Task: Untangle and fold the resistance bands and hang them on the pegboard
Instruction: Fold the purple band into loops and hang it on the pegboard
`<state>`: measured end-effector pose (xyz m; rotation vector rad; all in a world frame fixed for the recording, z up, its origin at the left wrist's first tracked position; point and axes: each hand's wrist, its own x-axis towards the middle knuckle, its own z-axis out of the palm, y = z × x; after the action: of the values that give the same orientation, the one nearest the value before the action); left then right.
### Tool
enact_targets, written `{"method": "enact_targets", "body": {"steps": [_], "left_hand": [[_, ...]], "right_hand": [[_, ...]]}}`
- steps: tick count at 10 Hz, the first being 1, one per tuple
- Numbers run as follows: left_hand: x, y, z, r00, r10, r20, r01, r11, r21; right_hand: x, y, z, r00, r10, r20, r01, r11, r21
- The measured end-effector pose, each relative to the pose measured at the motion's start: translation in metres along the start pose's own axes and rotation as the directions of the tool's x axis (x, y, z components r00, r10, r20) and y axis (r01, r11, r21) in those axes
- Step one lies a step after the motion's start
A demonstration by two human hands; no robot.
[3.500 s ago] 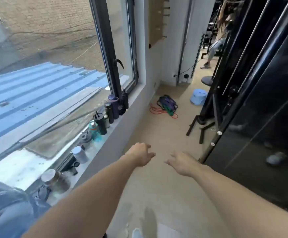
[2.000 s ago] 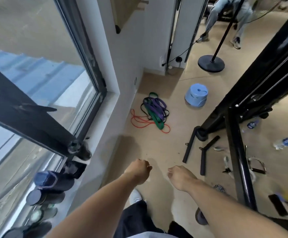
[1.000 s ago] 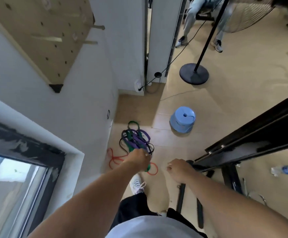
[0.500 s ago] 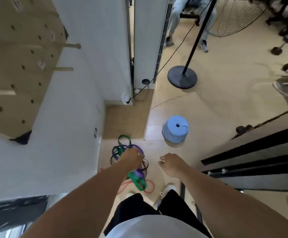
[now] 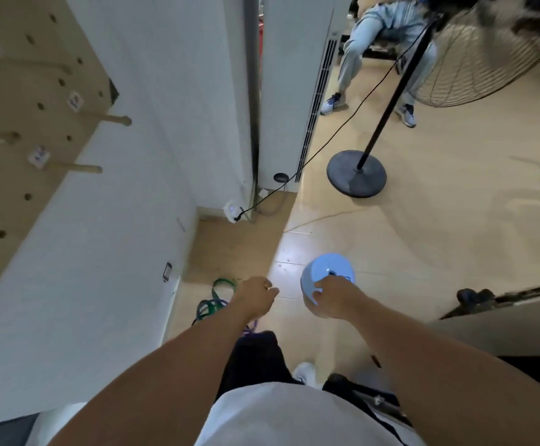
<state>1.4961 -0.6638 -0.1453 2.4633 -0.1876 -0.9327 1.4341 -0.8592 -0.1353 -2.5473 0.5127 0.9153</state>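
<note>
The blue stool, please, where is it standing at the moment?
In the head view, the blue stool stands on the floor right of the resistance bands, partly behind the right hand.

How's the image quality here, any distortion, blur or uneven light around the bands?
Head view: wide-angle bending bows the wall and pegboard outward; the fan at top right is smeared; bright light falls on the floor by the blue stool, while the bands lie in the wall's shadow, partly hidden by the left hand.
</note>
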Motion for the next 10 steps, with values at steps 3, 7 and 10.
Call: {"method": "enact_targets", "body": {"steps": [3,7,10], "left_hand": [[0.049,0.027,-0.012,0.994,-0.111,-0.027,0.107,0.987,-0.119],[0.208,0.054,-0.067,0.981,-0.193,0.034,0.196,0.967,-0.163],[0.296,0.087,-0.152,0.989,-0.136,-0.061,0.116,0.959,-0.257]], "right_hand": [[0.054,0.017,-0.046,0.997,-0.001,0.076,0.001,1.000,-0.005],[0.195,0.001,-0.160,0.992,-0.065,0.112,0.081,0.986,-0.146],[0.272,-0.050,-0.237,0.990,-0.115,0.087,0.128,0.976,-0.176]]}}
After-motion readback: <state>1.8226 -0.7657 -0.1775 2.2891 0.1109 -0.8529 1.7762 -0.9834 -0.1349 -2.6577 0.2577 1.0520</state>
